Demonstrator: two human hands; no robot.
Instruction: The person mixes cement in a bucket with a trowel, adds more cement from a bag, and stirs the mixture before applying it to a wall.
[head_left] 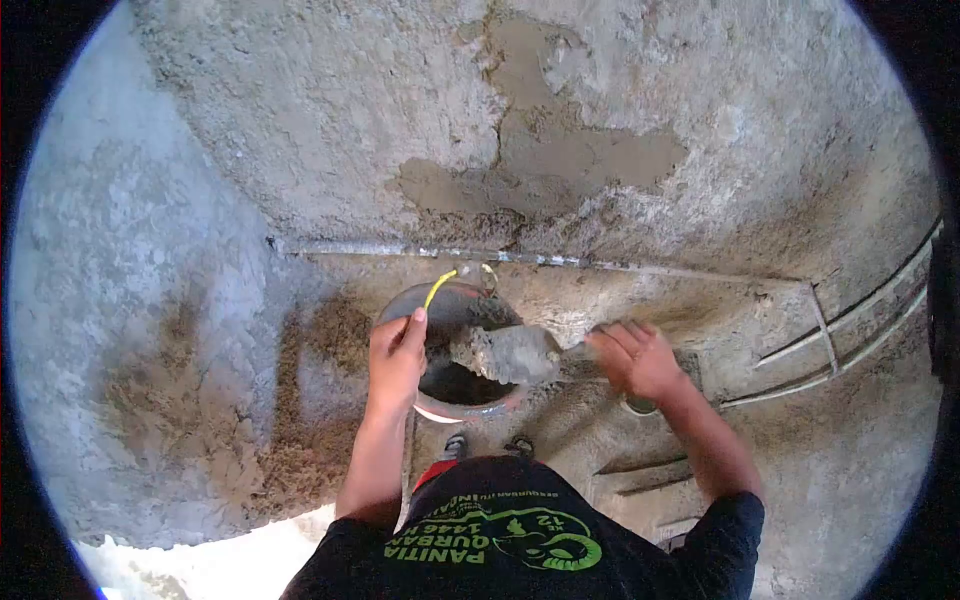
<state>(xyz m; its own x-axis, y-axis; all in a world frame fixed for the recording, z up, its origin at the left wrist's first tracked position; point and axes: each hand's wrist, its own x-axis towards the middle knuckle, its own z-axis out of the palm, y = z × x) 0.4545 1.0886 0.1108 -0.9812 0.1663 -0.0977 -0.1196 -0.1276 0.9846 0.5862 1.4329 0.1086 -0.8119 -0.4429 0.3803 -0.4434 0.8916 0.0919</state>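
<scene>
My left hand (398, 360) is closed around the yellow handle (437, 288) of a round bucket (455, 412), at the bucket's left side. The bucket's inside is dark and partly hidden. In my right hand (637, 360) is a trowel (535, 354), its blade lying over the right part of the bucket's mouth. A lump of wet grey mortar (483, 350) shows at the blade's left end. My right fingers are wrapped round the trowel's handle end and slightly blurred.
Ahead rises a rough wall (330, 130) with a darker patch of fresh mortar (580, 160). A thin strip (440, 250) runs along its foot. Loose sandy rubble (310, 460) lies at left, thin bent rods (840, 365) at right. Pieces of wood (650, 478) rest near my right elbow.
</scene>
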